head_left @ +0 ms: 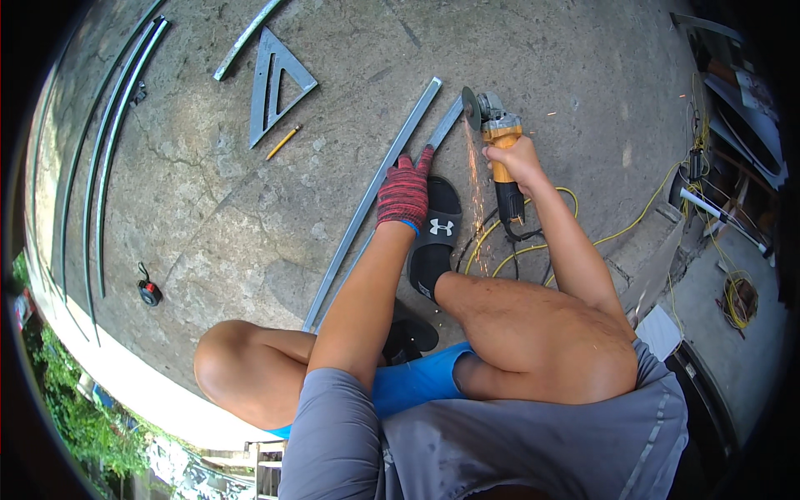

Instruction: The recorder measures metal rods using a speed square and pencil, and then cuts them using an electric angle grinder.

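Note:
My left hand [403, 193], in a red and black knit glove, presses down on metal bars on the concrete. Its fingers lie over a long grey square bar [360, 215] and the bar beside it [444, 125], whose far end reaches the grinder's disc [472, 108]. My bare right hand [518, 162] is closed round the yellow and black body of an angle grinder [502, 132]. Orange sparks [475, 187] stream from the disc toward me, past my black slide sandal [442, 227]. That foot is right beside the bars and my gloved hand.
A metal triangle square [260, 100] and a yellow pencil [284, 142] lie ahead to the left. Farther left are long metal bars [108, 150] and a tape measure [149, 292]. A yellow cord [617, 237] runs to the right, toward piled clutter [737, 125].

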### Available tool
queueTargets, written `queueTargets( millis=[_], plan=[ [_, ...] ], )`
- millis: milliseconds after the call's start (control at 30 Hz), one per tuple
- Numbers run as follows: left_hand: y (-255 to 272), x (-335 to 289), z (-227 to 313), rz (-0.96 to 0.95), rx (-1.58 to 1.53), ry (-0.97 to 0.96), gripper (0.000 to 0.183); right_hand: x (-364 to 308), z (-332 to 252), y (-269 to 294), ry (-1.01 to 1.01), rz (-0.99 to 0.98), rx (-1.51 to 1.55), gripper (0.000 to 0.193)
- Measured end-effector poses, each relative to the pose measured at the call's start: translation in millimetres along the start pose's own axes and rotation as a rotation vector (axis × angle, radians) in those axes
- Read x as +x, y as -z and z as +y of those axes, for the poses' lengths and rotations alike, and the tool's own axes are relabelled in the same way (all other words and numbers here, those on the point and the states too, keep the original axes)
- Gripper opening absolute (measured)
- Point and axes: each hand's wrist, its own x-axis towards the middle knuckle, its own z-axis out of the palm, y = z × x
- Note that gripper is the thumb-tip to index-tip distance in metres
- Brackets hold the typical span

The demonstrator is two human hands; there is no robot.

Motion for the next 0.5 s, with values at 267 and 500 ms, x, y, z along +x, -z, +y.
queueTargets(
  millis=[267, 500],
  plan=[
    [1.2, 0.4, 0.8, -0.033, -0.009, 0.019, 0.072, 3.7, -1.9, -1.1, 0.009, 0.001, -0.013, 0.023],
    [4.7, -0.8, 2.4, -0.04, -0.009, 0.029, 0.073, 3.7, -3.1, -3.1, 0.001, 0.01, 0.019, 0.021]
  ],
)
